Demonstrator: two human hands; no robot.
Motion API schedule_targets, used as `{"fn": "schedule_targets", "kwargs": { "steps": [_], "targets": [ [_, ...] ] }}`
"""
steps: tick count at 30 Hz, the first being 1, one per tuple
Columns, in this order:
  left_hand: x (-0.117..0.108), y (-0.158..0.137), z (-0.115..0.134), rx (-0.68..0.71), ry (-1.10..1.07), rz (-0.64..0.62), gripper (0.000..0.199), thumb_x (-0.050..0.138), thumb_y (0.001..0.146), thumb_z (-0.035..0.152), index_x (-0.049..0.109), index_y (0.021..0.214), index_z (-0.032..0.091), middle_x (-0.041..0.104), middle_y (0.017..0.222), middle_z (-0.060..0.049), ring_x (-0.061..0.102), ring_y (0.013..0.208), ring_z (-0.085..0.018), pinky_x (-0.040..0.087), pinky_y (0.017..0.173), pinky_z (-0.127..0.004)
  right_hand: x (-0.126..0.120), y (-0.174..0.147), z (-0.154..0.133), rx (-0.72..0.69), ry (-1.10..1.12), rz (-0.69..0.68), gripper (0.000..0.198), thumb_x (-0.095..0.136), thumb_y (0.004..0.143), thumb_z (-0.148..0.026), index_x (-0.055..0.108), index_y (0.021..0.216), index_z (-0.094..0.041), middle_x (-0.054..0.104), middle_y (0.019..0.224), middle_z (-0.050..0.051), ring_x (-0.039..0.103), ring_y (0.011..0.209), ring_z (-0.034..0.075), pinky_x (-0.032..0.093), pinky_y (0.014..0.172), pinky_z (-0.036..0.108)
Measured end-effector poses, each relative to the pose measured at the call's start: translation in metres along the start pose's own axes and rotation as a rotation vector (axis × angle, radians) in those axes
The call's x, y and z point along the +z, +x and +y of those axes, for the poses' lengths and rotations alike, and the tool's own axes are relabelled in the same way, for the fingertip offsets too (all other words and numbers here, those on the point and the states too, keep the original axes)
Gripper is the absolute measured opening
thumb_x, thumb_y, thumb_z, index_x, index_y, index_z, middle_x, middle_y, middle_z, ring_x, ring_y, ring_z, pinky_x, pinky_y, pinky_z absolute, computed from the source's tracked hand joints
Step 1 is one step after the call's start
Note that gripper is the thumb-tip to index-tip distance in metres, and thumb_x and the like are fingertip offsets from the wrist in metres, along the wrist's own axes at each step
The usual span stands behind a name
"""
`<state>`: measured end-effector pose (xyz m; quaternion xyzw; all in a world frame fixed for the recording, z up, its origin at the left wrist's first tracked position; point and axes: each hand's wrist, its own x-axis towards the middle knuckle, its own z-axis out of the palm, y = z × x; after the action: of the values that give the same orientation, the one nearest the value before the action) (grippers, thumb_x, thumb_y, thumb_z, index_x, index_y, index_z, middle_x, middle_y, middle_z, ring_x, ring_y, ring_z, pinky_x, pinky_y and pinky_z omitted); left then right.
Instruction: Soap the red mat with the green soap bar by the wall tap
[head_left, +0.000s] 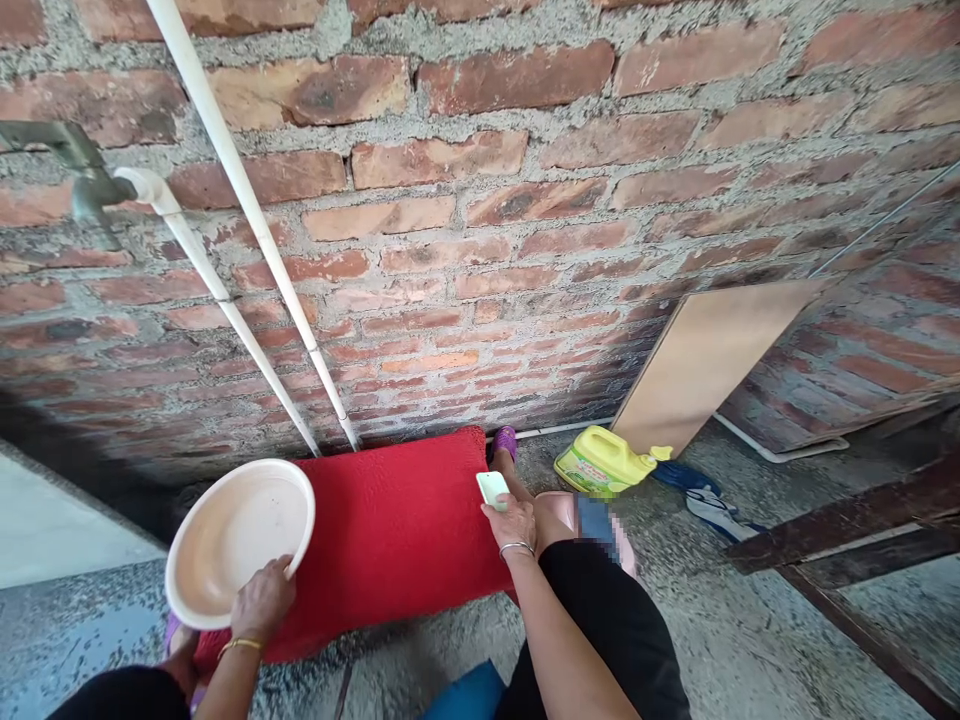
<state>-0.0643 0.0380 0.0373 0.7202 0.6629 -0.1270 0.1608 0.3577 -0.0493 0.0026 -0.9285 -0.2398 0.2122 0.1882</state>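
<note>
A pale plastic basin (247, 530) is tilted at the left, over the near-left corner of a red mat (397, 520). My left hand (262, 598) is closed on the basin's right rim; no water can be made out inside it. In my right hand (511, 524), above the mat's right end, is a small pale green rectangular block (493, 488) with rounded corners. Whether it is a brush or a bar of soap I cannot tell. The mat lies between my feet, which wear purple slippers (505, 442).
A yellow detergent jug (604, 460) stands right of the mat, before a leaning board (720, 360). Behind are a brick wall (487, 240), white pipes (247, 200) and a tap (94, 190). A dark wooden frame (840, 525) stands at right. The concrete floor looks wet at left.
</note>
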Motion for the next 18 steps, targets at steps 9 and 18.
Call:
{"fn": "schedule_targets", "kwargs": {
  "steps": [9,18],
  "targets": [
    [0.004,0.001,-0.003,0.017,0.000,0.022,0.043,0.032,0.090,0.025,0.060,0.122,0.024,0.064,0.125,-0.009,0.065,0.105,-0.024,0.049,0.092,-0.040,0.035,-0.022,-0.056,-0.384,0.018,0.052,0.031,0.066,0.072,-0.040,0.067,0.099,-0.025,0.055,0.101,0.004,0.053,0.098,0.025,0.040,0.090,0.035],
    [0.004,0.002,-0.001,0.021,0.012,0.021,0.041,0.033,0.089,0.025,0.061,0.119,0.026,0.067,0.120,-0.008,0.066,0.100,-0.024,0.050,0.086,-0.038,0.021,-0.002,-0.057,-0.279,-0.114,-0.073,0.034,0.061,0.078,-0.036,0.064,0.108,-0.020,0.056,0.103,0.008,0.056,0.089,0.022,0.042,0.087,0.034]
  ]
}}
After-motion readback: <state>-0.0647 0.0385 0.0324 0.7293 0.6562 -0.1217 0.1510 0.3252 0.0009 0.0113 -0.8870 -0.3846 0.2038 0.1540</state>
